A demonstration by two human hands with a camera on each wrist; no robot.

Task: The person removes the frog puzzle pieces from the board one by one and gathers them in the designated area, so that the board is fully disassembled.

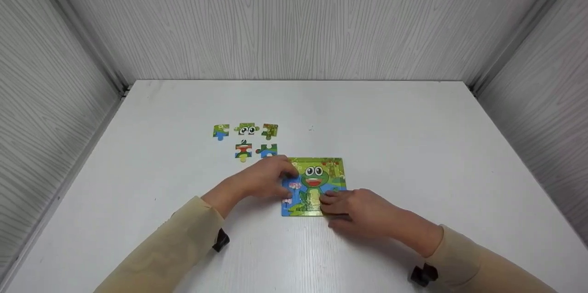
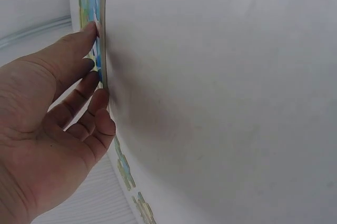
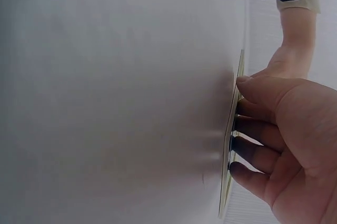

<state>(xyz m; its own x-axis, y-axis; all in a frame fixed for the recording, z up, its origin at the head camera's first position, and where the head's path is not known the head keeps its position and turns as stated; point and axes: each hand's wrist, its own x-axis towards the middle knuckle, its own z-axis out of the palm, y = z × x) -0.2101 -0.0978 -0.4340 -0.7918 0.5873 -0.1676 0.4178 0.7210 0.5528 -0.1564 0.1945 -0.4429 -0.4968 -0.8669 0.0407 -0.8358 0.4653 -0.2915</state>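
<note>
A square frog jigsaw board (image 1: 313,180) lies flat on the white table, frog's head toward the back. My left hand (image 1: 266,177) touches its left side, fingertips at the upper left corner and thumb lower down. In the left wrist view, the thumb of my left hand (image 2: 50,103) rests on the board's printed face (image 2: 90,3) near the edge. My right hand (image 1: 363,212) lays its fingertips on the lower right part of the picture. The right wrist view shows the board edge-on (image 3: 227,150), with fingertips of my right hand (image 3: 295,140) against it; what they cover is hidden.
Several loose puzzle pieces lie behind and left of the board: one with eyes (image 1: 247,129), one with a red mouth (image 1: 243,149), a corner piece (image 1: 221,131), a green-brown one (image 1: 270,130), and a blue-green one (image 1: 268,149) close to my left hand. Pale wood-grain panels (image 1: 294,22) enclose the table.
</note>
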